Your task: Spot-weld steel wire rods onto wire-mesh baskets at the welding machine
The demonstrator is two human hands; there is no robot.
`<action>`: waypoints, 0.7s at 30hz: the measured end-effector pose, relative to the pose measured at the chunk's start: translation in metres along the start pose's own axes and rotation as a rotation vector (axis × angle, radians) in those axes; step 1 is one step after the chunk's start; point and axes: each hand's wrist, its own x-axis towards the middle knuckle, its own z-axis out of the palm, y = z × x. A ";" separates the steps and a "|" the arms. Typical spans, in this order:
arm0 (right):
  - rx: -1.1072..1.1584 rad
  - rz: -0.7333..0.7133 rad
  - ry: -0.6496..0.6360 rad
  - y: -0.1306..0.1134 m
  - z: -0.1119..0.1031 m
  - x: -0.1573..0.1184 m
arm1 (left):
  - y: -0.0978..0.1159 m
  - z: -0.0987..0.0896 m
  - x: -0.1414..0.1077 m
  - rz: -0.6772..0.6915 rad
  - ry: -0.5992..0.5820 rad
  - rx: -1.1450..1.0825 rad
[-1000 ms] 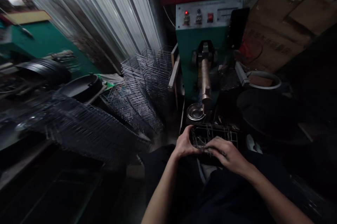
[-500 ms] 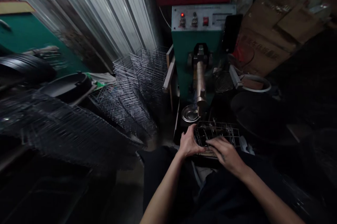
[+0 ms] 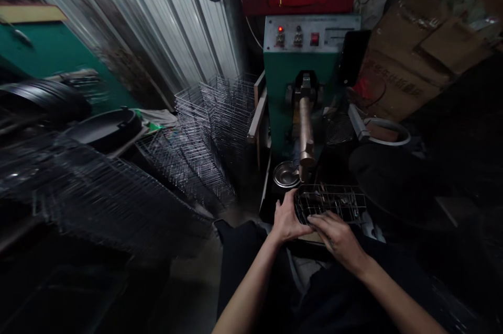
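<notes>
A small wire rack [image 3: 341,195] lies in front of me, below the welding machine's copper-coloured arm [image 3: 306,130]. My left hand [image 3: 288,220] grips its left end, thumb along the near side and fingers at the far side. My right hand [image 3: 334,232] is closed at the rack's near edge, its fingertips pressed together; what they pinch is hidden. Just beyond the left hand sits a shiny round metal dish [image 3: 286,174], beside the arm's tip.
The green machine [image 3: 277,93] stands ahead, a red light lit on its panel [image 3: 312,34]. Stacked wire racks [image 3: 196,140] fill the left side. A dark round seat-like shape [image 3: 385,177] and cardboard boxes [image 3: 408,72] are on the right. A phone [image 3: 353,56] leans by the panel.
The whole view has shifted slightly, so everything appears a little lower and to the right. Both hands keep nearly the same hold at the rack.
</notes>
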 end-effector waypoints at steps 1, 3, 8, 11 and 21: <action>0.001 0.000 -0.001 0.001 0.000 0.001 | 0.000 0.000 0.001 -0.001 -0.006 -0.006; -0.008 -0.003 -0.009 0.004 -0.001 0.003 | 0.000 0.000 0.004 -0.003 -0.017 -0.017; 0.002 0.002 -0.026 0.010 -0.003 0.010 | 0.002 -0.002 0.013 -0.019 -0.015 -0.016; 0.025 -0.002 -0.020 0.013 -0.005 0.018 | 0.002 -0.004 0.018 -0.003 0.000 -0.025; 0.027 0.000 -0.020 0.021 -0.007 0.033 | -0.001 -0.005 0.029 -0.036 0.023 -0.059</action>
